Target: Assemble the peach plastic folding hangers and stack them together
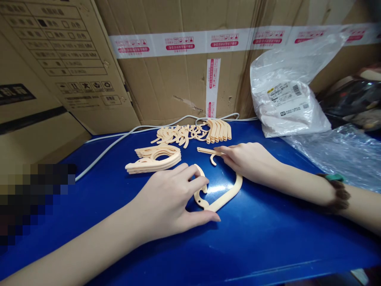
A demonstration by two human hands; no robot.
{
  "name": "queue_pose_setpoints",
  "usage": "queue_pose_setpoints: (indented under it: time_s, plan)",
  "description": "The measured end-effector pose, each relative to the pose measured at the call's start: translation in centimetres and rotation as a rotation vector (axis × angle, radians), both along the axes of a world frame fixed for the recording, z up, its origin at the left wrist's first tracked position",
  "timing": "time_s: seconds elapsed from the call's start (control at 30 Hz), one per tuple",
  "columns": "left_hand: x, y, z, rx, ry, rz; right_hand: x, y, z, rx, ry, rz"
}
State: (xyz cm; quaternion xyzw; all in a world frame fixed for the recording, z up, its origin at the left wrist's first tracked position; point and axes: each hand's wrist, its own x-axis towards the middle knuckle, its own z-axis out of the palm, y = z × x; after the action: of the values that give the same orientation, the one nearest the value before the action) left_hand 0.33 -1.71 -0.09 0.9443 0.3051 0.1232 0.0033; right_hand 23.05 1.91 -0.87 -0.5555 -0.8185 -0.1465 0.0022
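A cream plastic hanger part [224, 199], bent with a long straight arm, lies on the blue table [268, 246] between my hands. My left hand [172, 194] curls its fingers over a curved cream piece [200, 200] at its left end, thumb stretched out along the near side. My right hand [248, 161] has its thumb and index finger closed on a slim cream bar [205, 150]. A small hook [213, 160] hangs below that bar. The right hand hides the far end of the bent part.
Stacked cream hanger pieces [157, 159] lie at left. Loose hooks [175, 135] and a row of curved arms [219, 131] sit behind. A white cable [110, 155] runs along the cardboard boxes [166, 83]. At right are a labelled plastic bag [288, 103] and clear wrap [342, 151].
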Motion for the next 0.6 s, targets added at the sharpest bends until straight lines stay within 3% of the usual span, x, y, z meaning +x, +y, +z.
queue_pose_setpoints:
  time_s: [0.27,0.6]
  plan:
    - [-0.1,0.27,0.25,-0.093,0.047,-0.095,0.13,0.12,0.01,0.02,-0.064,0.051]
    - [-0.32,0.3,0.13,-0.099,0.037,-0.139,0.13,0.18,0.33,-0.033,-0.055,0.05]
